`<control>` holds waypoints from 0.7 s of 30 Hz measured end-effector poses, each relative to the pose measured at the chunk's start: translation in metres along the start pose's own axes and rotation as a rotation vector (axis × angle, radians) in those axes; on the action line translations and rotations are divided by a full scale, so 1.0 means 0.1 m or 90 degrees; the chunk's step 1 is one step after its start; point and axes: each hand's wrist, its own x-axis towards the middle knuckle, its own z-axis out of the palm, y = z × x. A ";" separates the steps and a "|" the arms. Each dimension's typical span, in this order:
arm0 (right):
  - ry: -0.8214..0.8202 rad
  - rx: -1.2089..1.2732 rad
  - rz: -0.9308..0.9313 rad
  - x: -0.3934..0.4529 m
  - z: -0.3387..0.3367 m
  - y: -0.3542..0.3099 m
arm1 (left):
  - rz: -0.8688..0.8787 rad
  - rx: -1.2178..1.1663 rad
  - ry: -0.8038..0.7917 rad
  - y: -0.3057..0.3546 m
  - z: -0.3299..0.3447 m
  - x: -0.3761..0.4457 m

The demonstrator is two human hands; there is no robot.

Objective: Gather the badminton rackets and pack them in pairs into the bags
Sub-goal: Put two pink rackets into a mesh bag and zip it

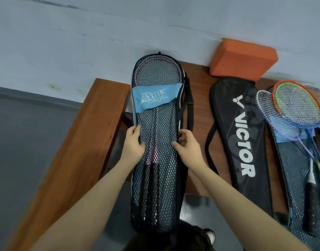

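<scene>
Mesh bag [156, 160] holding two rackets, on the bench [79, 142]; left hand [134, 142] and right hand [187, 144] pinch its side edges. Its lower end overhangs, so loosened fingers could let it slide off

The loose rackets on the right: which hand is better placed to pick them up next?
The right hand, probably. It pinches the right edge of the mesh bag, on the side nearer the loose rackets and the Victor bag. The left hand holds the far edge and would have to cross over.
</scene>
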 end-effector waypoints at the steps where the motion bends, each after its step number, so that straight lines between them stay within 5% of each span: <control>1: -0.012 -0.018 0.002 0.05 0.00 0.02 | 0.010 0.000 0.008 -0.04 0.03 -0.01; 8: 0.010 -0.154 0.016 0.12 0.14 0.32 | -0.032 0.181 0.013 -0.23 0.12 -0.02; 15: 0.046 -0.125 0.036 0.27 0.16 0.32 | -0.098 -0.014 0.067 -0.14 0.08 0.03; 21: 0.016 -0.006 0.007 0.31 0.11 0.28 | -0.025 -0.010 0.120 -0.06 0.17 0.01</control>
